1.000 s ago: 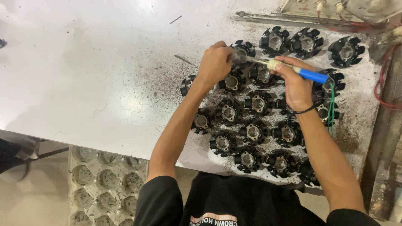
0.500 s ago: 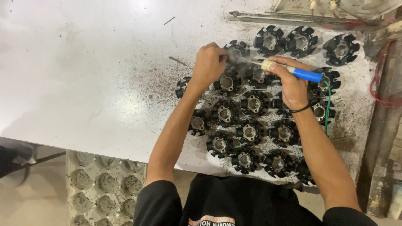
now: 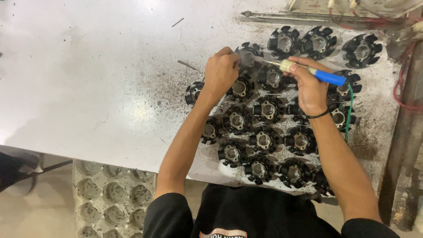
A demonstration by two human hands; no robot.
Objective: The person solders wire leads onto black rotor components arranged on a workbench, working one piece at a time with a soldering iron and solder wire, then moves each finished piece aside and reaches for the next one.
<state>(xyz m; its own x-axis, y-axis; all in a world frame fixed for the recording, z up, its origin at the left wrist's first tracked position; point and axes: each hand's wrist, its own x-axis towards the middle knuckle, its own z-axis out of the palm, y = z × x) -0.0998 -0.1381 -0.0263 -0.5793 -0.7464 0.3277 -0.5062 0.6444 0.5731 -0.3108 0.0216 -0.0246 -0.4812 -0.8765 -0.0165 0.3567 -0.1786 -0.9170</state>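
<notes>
My right hand (image 3: 309,86) grips a soldering iron (image 3: 315,74) with a blue and cream handle, its tip pointing left toward a black motor stator (image 3: 248,55) near the top of the group. My left hand (image 3: 221,72) is closed beside that stator, holding it or something thin against it; the fingers hide the contact point. Several more black stators with round metal centres (image 3: 264,109) lie packed together on the white table (image 3: 88,79) beneath both forearms. A green wire (image 3: 349,110) trails down from the iron's handle.
More stators (image 3: 318,42) sit at the table's far right by red wires (image 3: 403,88) and a metal rail (image 3: 282,18). Dark debris and a thin metal sliver (image 3: 187,65) lie on the table. A moulded tray (image 3: 110,198) stands on the floor below left.
Both hands stay at the same top stator; only small shifts of the view and of the iron's tip are visible.
</notes>
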